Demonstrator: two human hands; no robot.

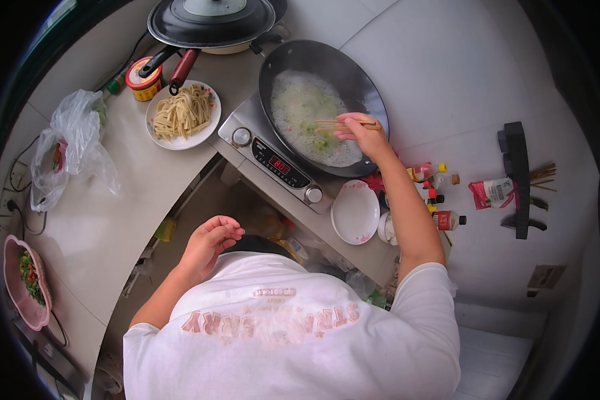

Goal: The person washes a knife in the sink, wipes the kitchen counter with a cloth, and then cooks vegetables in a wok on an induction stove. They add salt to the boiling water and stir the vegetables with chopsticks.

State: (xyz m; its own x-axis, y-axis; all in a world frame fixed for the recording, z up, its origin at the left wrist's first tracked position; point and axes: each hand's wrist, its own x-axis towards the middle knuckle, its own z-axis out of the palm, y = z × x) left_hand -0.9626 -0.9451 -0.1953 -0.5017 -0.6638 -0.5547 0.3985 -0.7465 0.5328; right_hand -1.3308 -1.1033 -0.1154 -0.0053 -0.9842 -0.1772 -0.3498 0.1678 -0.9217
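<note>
My right hand [361,132] grips a pair of wooden chopsticks [325,125] over the right part of a black wok [370,97]. Pale, foamy liquid [300,100] with green bits bubbles in the wok, and the chopstick tips reach towards it. The wok sits on a silver induction cooker [240,120] with a lit red display. My left hand [215,240] is in front of my body, fingers loosely curled, with nothing visible in it. Left of the cooker, a white plate [180,144] holds a pile of flat noodles [182,112].
An empty white plate [355,212] and several bottles [445,220] stand right of the cooker. Lidded pans [210,25] and a red-and-yellow tub [145,80] are at the back left. A plastic bag [80,135] and pink basket [17,305] lie left. Knives [525,222] hang on a wall rack [517,175].
</note>
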